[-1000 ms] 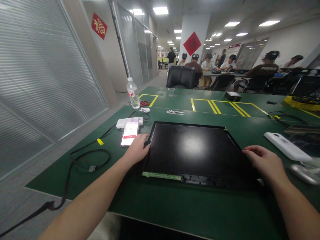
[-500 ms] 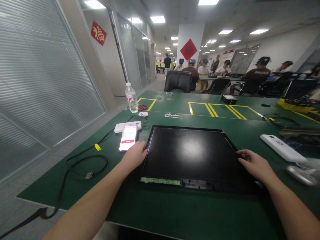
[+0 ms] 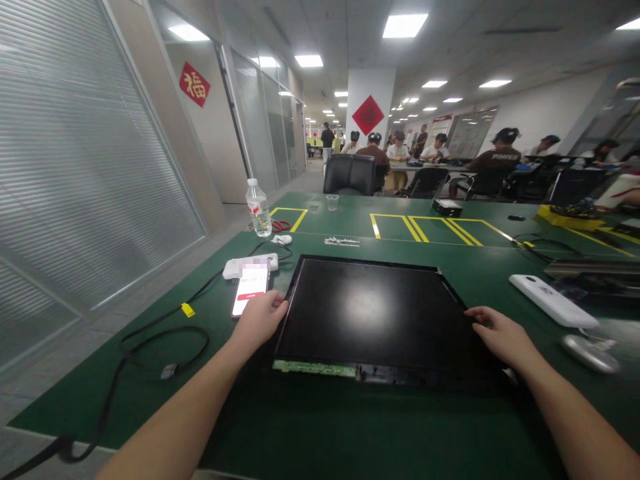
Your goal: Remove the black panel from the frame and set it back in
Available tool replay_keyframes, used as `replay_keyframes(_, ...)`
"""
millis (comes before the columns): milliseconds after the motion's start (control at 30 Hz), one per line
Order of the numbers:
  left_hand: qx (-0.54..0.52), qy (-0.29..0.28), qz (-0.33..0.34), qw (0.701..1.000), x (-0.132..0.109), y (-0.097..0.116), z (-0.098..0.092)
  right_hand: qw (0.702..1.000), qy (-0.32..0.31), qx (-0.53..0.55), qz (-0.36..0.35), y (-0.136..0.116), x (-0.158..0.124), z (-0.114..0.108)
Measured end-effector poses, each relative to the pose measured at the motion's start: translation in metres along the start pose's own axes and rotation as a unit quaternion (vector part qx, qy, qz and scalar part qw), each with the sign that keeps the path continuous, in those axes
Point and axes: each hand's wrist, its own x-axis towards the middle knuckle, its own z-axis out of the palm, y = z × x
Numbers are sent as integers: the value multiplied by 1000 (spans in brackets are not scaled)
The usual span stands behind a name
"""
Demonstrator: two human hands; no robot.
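A black flat display panel (image 3: 360, 313) lies face up on the green table (image 3: 320, 433). A strip of green circuit board (image 3: 315, 369) runs along the left part of its near edge. My left hand (image 3: 261, 319) is closed on the panel's left edge, fingertips at the rim. At the opposite side, my right hand (image 3: 500, 335) pinches the right edge between thumb and fingers. The undersides of both grips are hidden. Just beyond my left hand, a phone (image 3: 250, 293) with a lit screen leans on a white power bank (image 3: 235, 268).
A water bottle (image 3: 259, 210), red-handled scissors (image 3: 281, 226) and a black cable (image 3: 113, 373) are to the left. Small white parts (image 3: 342, 241) lie behind the panel. Another white power bank (image 3: 553, 300) and a silver mouse-shaped object (image 3: 590, 353) are at right. Several people sit farther back.
The camera view has shifted slightly, so the surroundings sit a little lower and farther left. Both hands stay at the panel's edges, and the panel shows no clear movement on the table.
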Motion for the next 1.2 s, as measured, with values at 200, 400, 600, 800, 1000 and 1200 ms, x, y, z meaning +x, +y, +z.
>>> replay_keyframes(200,-214,55,-36,975,4,-4,7,1000,-6,-3,1,2,2,1)
replay_keyframes(400,-407,45,-132,903,0,7,14,1000,-5,-9,-5,5,4,1)
replay_keyframes(600,-452,58,-192,869,-2,12,15,1000,-5,-14,-6,6,5,1)
replay_keyframes(800,-483,62,-209,848,2,4,23,1000,3,-11,-9,10,6,4)
replay_keyframes(1000,-488,47,-226,842,4,3,23,1000,1,-7,-14,6,3,2)
replay_keyframes(1200,-496,38,-223,839,5,1,27,1000,5,-2,-7,4,2,1)
